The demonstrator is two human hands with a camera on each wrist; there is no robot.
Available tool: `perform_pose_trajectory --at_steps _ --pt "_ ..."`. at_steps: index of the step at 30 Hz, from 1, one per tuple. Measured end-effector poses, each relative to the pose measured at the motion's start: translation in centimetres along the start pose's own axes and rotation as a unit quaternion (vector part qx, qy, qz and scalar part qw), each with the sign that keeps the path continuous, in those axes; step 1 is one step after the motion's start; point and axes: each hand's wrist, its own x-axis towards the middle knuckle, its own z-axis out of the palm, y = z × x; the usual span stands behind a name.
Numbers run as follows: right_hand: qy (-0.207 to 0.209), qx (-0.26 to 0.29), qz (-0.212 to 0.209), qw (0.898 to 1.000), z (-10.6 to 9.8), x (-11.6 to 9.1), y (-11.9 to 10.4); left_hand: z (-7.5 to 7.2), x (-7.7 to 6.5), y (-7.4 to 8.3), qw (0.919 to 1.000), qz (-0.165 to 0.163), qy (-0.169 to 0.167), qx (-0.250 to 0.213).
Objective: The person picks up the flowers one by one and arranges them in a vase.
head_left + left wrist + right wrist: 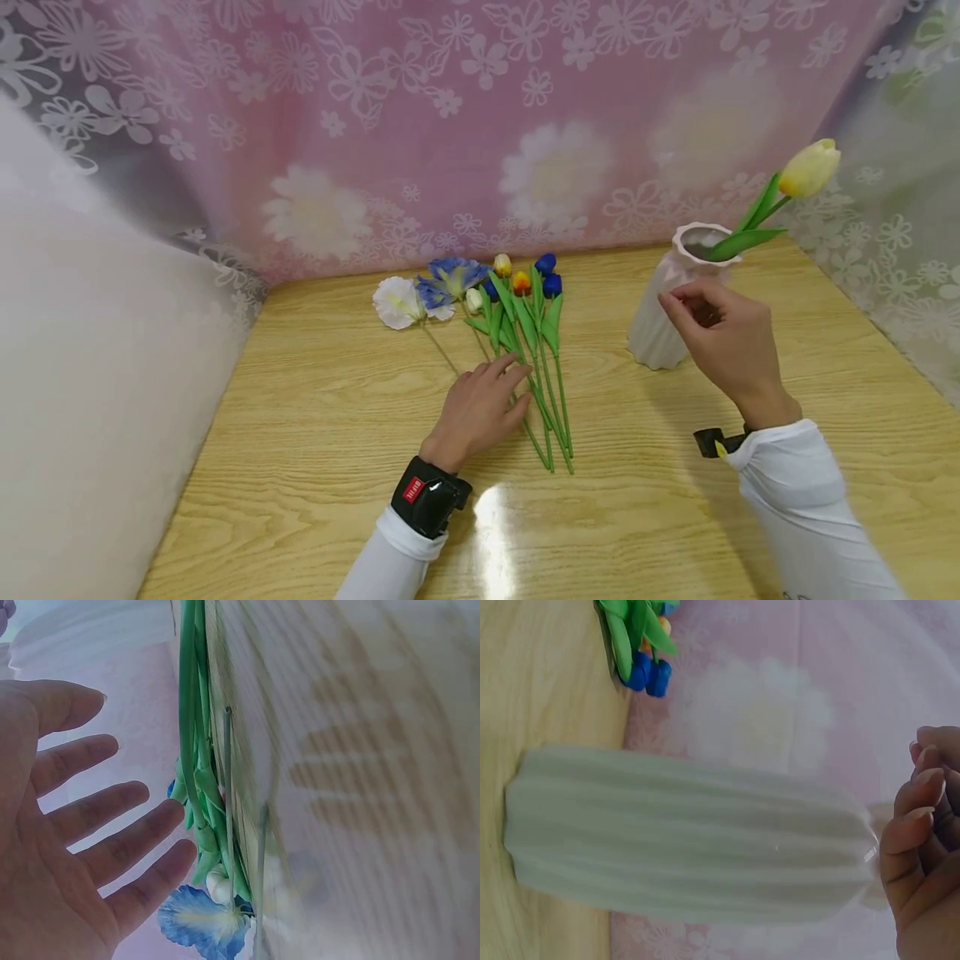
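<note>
My left hand hovers palm-down over the stems of artificial tulips, its fingers spread and holding nothing. The left wrist view shows the spread fingers close beside the green stems. A white fluted vase stands upright at the right, with one pale yellow tulip leaning rightward out of its scalloped mouth. In front of the vase's upper part is my right hand, fingers loosely curled around nothing. From the right wrist, these fingers appear right at the vase's neck.
Blue, orange and pale tulip heads lie toward the back of the wooden table. Beside them are a ruffled blue flower and a white flower. A pink floral curtain hangs along the table's back edge.
</note>
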Motion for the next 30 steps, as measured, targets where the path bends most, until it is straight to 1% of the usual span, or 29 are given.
perform_pose_trajectory --at_steps 2,4,7,12,16,20,23,27,30 --pt "-0.022 0.0 -0.015 1.0 0.8 -0.3 -0.1 -0.1 -0.1 -0.1 1.0 -0.004 0.002 -0.001" --pt "-0.047 0.003 -0.02 0.999 1.6 -0.6 -0.1 -0.1 -0.3 -0.3 1.0 -0.007 0.005 -0.001" --pt "-0.088 0.003 -0.011 0.996 3.0 -1.3 0.0 -0.1 -0.5 -0.5 0.9999 -0.01 0.008 0.002" --pt "-0.155 0.003 0.025 0.988 4.9 -2.3 0.2 -0.2 -0.8 -0.9 0.9997 -0.023 -0.001 0.005" --pt "-0.208 0.0 0.055 0.977 6.1 -2.8 0.4 -0.4 -1.1 -1.1 0.9995 -0.03 -0.005 0.004" --pt "-0.257 -0.012 0.089 0.962 7.1 -2.9 0.4 -0.4 -1.3 -1.4 0.9994 -0.034 -0.003 0.005" --pt "-0.289 -0.006 0.116 0.95 7.8 -3.1 0.5 -0.3 -1.4 -1.5 0.9993 -0.036 -0.005 0.006" --pt "-0.32 0.011 0.14 0.937 8.6 -3.4 0.5 -0.3 -1.5 -1.5 0.9992 -0.039 -0.007 0.006" --pt "-0.333 0.013 0.144 0.932 9.3 -3.7 0.5 -0.2 -1.6 -1.6 0.9991 -0.041 -0.006 0.006"
